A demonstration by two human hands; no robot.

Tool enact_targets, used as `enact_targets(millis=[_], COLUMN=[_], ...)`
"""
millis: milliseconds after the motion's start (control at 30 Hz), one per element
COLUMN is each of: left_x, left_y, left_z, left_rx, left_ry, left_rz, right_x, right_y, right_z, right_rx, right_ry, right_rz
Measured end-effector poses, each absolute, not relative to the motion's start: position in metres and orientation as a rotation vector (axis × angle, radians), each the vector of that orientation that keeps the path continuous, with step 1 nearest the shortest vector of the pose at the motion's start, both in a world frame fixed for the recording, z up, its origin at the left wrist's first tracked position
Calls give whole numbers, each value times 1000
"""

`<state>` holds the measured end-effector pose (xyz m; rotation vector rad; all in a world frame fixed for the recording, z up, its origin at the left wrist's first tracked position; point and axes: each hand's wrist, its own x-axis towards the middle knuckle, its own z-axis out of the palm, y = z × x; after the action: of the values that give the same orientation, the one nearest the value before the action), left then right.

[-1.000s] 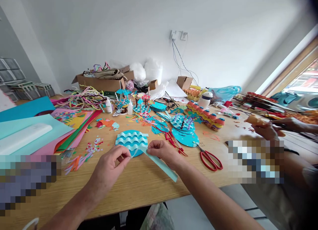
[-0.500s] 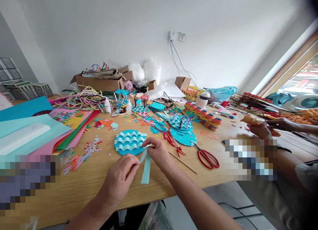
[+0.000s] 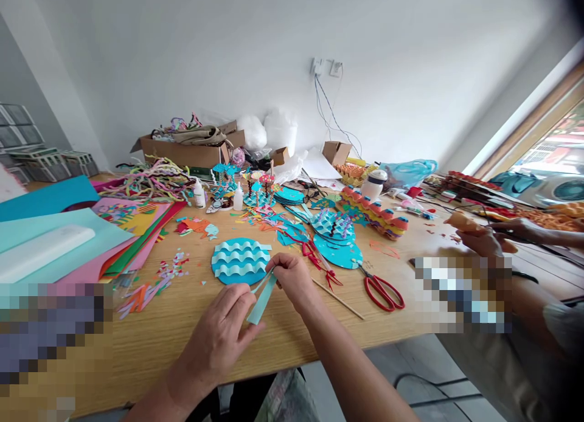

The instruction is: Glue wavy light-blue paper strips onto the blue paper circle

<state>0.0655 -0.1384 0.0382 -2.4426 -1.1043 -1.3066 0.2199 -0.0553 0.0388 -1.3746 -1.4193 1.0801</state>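
My right hand (image 3: 292, 279) pinches the upper end of a light blue paper strip (image 3: 261, 301) just in front of a blue paper disc (image 3: 240, 262) layered with wavy pale blue bands. My left hand (image 3: 223, 334) closes thumb and fingers on the strip's lower part, at the near edge of the wooden table (image 3: 150, 340). A thin wooden stick (image 3: 337, 298) lies to the right of my right hand, and red scissors (image 3: 382, 290) lie beyond it.
Coloured paper sheets (image 3: 68, 239) are stacked at left, with paper scraps (image 3: 155, 282) beside them. More blue paper discs (image 3: 338, 245), glue bottles (image 3: 238, 197) and cardboard boxes (image 3: 182, 148) crowd the far side. Another person's hands (image 3: 488, 239) work at right.
The strip swung from lying out to the right to hanging down towards me. My left hand dropped back from the disc and took hold of the strip's lower part.
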Motion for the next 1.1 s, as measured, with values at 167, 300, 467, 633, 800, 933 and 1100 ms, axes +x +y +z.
enact_targets(millis=[167, 300, 467, 633, 800, 933, 1100], left_x=[60, 50, 46, 48, 44, 40, 38], left_y=[-132, -129, -128, -132, -141, -145, -146], left_z=[44, 53, 54, 51, 49, 42, 34], left_rx=[-2437, -2513, -2299, -2213, -2191, -2160, -2167], left_ry=[-1189, -1648, -2155, -2314, -2418, -2480, -2497], left_rz=[-1537, -1896, -2430, -2588, -2514, -2441, -2396], right_x=[220, 230, 240, 236, 235, 239, 244], right_y=[-67, -85, -96, -98, -104, -110, -119], right_z=[45, 52, 50, 49, 49, 44, 39], right_rx=[-1295, -1089, -890, -950, -1017, -1102, -1185], right_ry=[-1375, -1274, -1209, -1231, -1256, -1298, -1383], right_rz=[1240, 1458, 1595, 1488, 1437, 1415, 1376])
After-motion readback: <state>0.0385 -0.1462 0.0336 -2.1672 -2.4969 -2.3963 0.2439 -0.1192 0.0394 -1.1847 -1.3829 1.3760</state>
